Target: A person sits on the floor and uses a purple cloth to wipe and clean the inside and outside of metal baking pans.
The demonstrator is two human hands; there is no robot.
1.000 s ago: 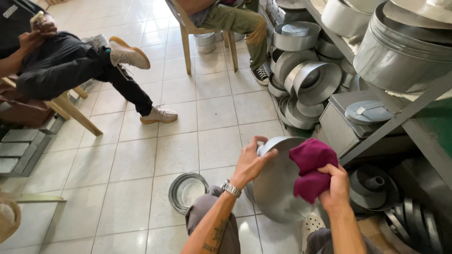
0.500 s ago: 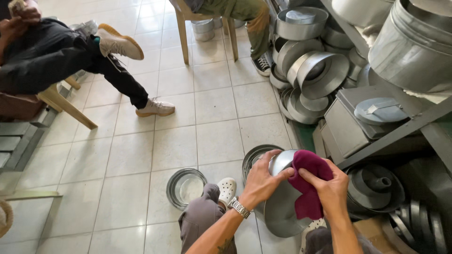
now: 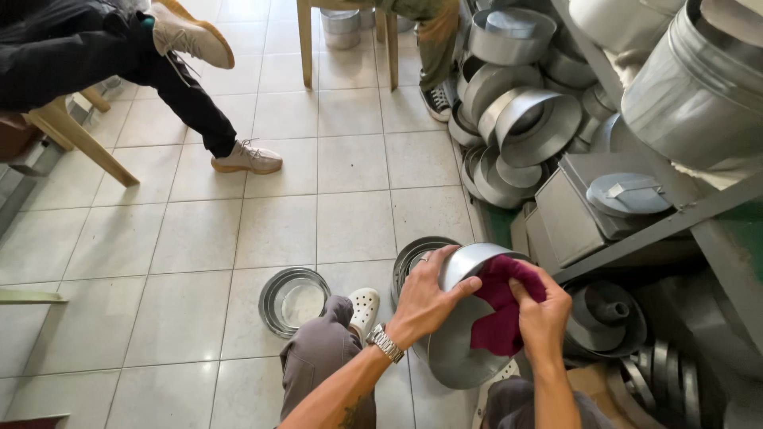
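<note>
A round metal pan (image 3: pixel 461 342) is gripped at its rim by the left hand (image 3: pixel 425 298) above the tiled floor (image 3: pixel 199 238), while a maroon cloth (image 3: pixel 501 306) is pressed into it by the closed right hand (image 3: pixel 544 314).

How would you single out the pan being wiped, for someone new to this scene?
Start at the grey shelving stacked with metal pans on the right, then drop to the floor before it. The round pan is tilted, held by the left hand while the right hand presses a maroon cloth inside.
</note>
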